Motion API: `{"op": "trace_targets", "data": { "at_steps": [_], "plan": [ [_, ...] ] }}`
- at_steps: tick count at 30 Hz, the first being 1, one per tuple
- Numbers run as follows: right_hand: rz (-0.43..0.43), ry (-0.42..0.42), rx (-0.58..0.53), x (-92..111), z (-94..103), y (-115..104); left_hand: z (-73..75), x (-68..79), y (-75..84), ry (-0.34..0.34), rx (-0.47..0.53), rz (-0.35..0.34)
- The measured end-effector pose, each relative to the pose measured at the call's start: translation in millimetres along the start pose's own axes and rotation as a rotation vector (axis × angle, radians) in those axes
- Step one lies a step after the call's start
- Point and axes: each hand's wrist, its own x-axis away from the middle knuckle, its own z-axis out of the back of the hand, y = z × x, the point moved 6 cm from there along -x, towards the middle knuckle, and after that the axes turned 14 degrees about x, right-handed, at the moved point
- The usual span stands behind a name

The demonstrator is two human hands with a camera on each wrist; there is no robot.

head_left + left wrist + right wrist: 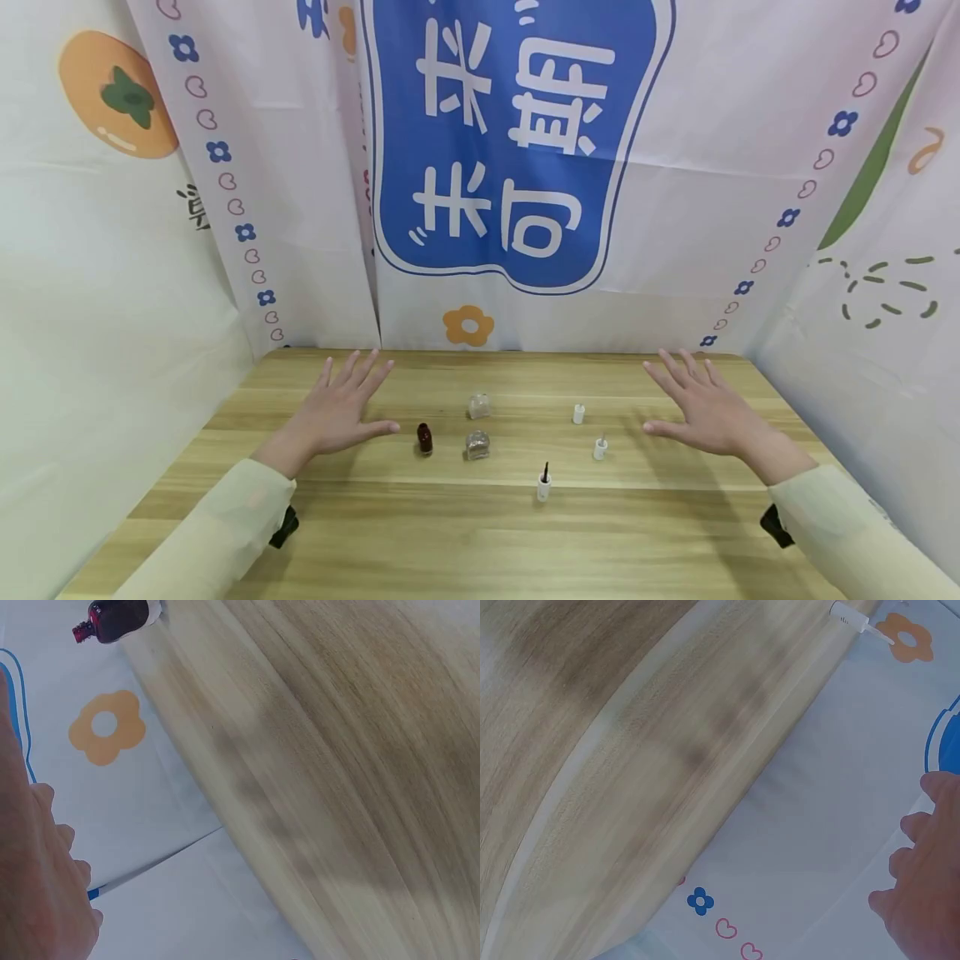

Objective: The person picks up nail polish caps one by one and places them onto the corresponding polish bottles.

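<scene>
My left hand (341, 415) is held over the left of the table, fingers spread, holding nothing. Nearest to its thumb stands a small dark red nail polish bottle (425, 439), uncapped, with its threaded neck showing in the left wrist view (120, 619). To the right of it are two clear glass nail polish bottles (477, 446), one behind the other. Over the right side my right hand (705, 410) is likewise spread and holds nothing. Between the hands, three white brush caps stand with brushes up: a dark-tipped cap (543, 487), a pale one (601, 449) and one farther back (578, 414).
The wooden table (480, 542) ends at the back against a white printed cloth (697, 242) with a blue panel. Cloth also hangs along the left and right sides. Each wrist carries a black strap mount (285, 527) below its pale sleeve.
</scene>
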Motion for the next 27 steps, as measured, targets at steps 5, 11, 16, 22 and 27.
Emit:
{"op": "trace_targets", "data": {
  "at_steps": [5,11,16,22,27],
  "plan": [
    [-0.005,-0.021,-0.008,-1,2.3,1,2.2,-0.6,0.3,-0.006,0.008,0.005],
    [-0.001,-0.023,-0.014,-1,11.4,0,5.8,-0.9,-1.2,-0.009,0.036,0.014],
    [-0.001,-0.008,-0.027,2,18.8,-2,8.8,-1.8,-0.6,0.013,0.057,0.003],
    [0.005,0.050,-0.047,7,26.2,-7,11.9,-0.8,0.6,0.076,0.092,-0.026],
    [-0.015,0.112,-0.149,14,36.8,-11,13.4,2.4,-0.8,0.124,0.167,-0.015]
  ]
}}
